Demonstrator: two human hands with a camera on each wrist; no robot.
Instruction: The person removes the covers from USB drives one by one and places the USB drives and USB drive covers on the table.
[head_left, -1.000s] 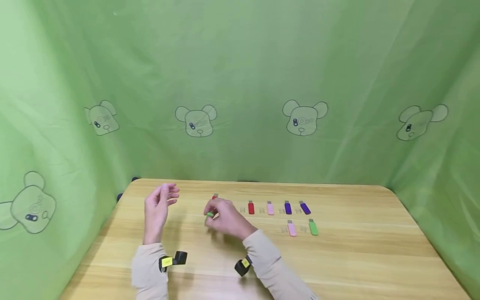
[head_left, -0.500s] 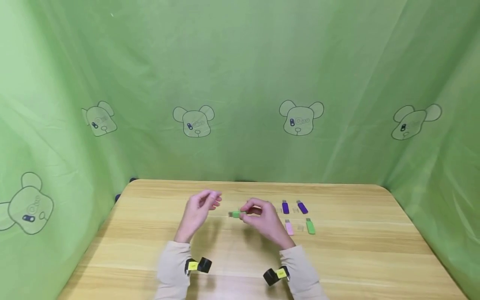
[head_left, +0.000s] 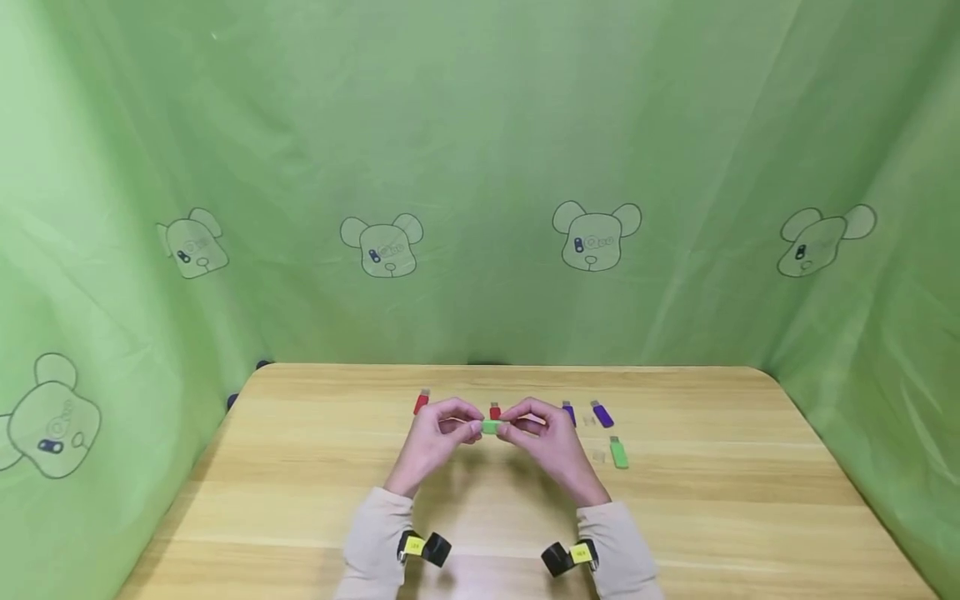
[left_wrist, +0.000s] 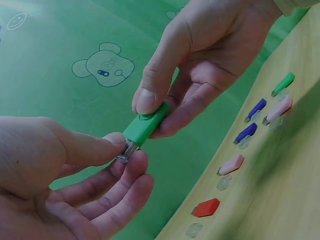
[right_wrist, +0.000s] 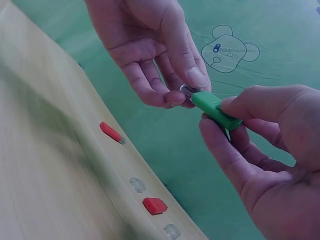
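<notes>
Both hands hold a green USB stick in the air between them, above the table. My right hand pinches the green body between thumb and fingers. At the other end, the thumb and fingertips of my left hand pinch around the shiny metal plug, seen in the left wrist view. Whether a clear cap sits over that plug is hard to tell, since fingertips cover part of it. In the right wrist view the green USB stick slants between the two hands.
On the wooden table lie red, purple and green USB sticks. Pink USB sticks show in the left wrist view. Small clear caps lie beside several sticks. A green curtain surrounds the table.
My right hand has carried the green USB stick rightward from the table's left part and turned its plug to the left. The left hand has come across and taken the plug end.
</notes>
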